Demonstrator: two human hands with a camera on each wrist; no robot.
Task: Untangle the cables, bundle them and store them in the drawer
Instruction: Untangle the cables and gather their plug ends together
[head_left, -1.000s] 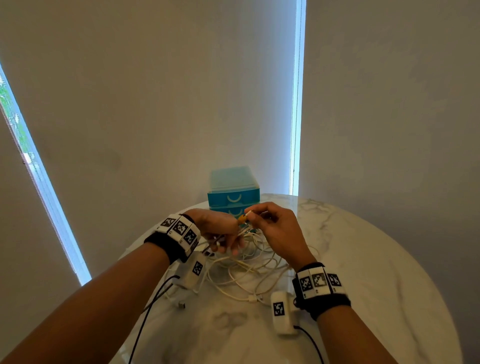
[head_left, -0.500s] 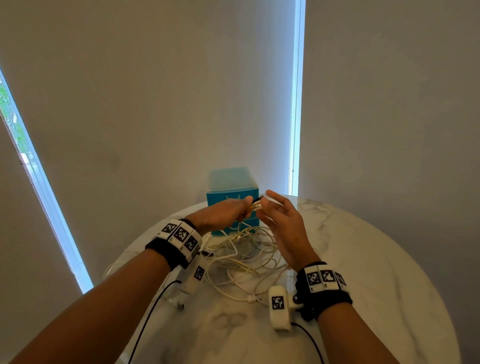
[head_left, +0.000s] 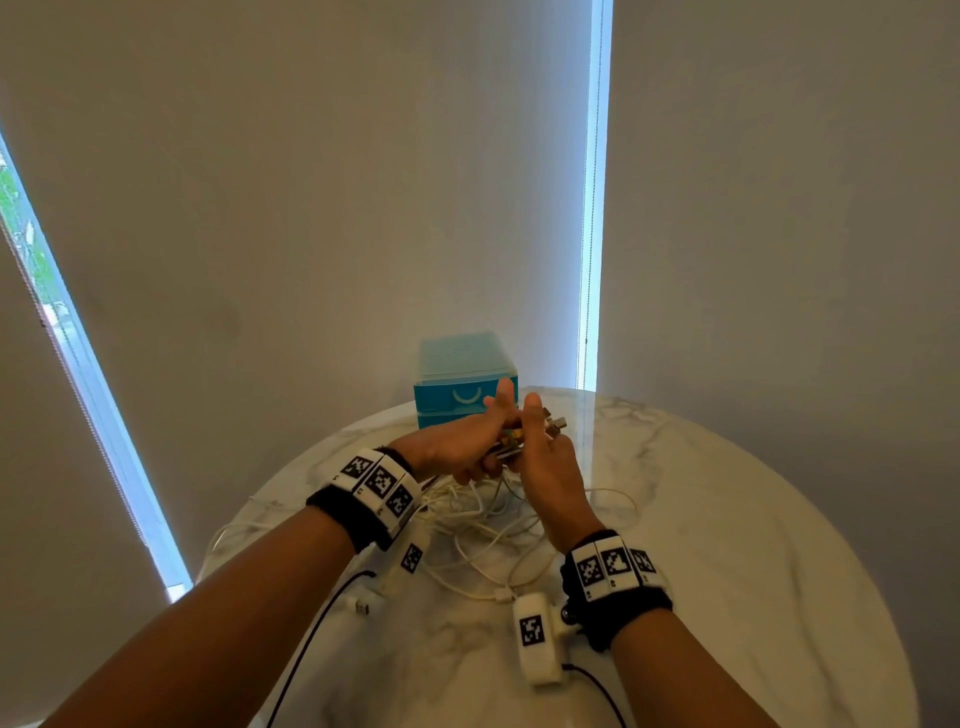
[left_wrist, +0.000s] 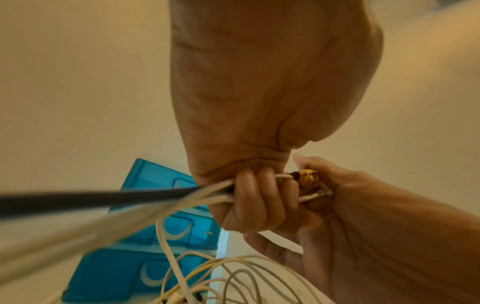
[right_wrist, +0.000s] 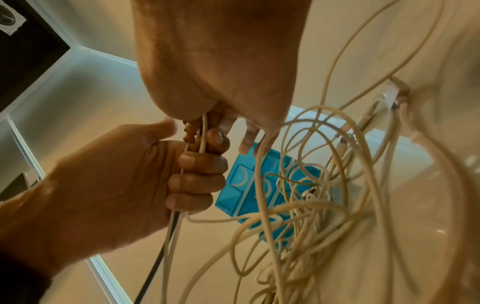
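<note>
Two hands meet above a round marble counter (head_left: 727, 545), largest thing in view, pale with grey veins. At its far edge sits a teal drawer unit (head_left: 457, 384), stacked drawers with white curved handles facing the person, all pushed in as far as the views show. Between unit and wrists lies the tangle of white cables (head_left: 483, 525), loose loops sprawled flat on the counter, with strands rising toward the hands; one loop trails off to the left, another to the right. A white USB plug (head_left: 362, 606) lies apart near the left forearm.

Left hand (head_left: 457, 447) is clenched round a sheaf of cable ends: several white strands plus one black cable (left_wrist: 103, 198), long axis running through the fist roughly left to right in the head view, plug ends pointing right toward the other hand. Right hand (head_left: 545, 457) grasps those ends with thumb up, fingers only partly curled. An amber-gold connector (left_wrist: 307, 178) sticks out of the left fist, touching the right palm. Metal plug tips (head_left: 555, 423) poke out past the right hand, pointing right and away.
</note>
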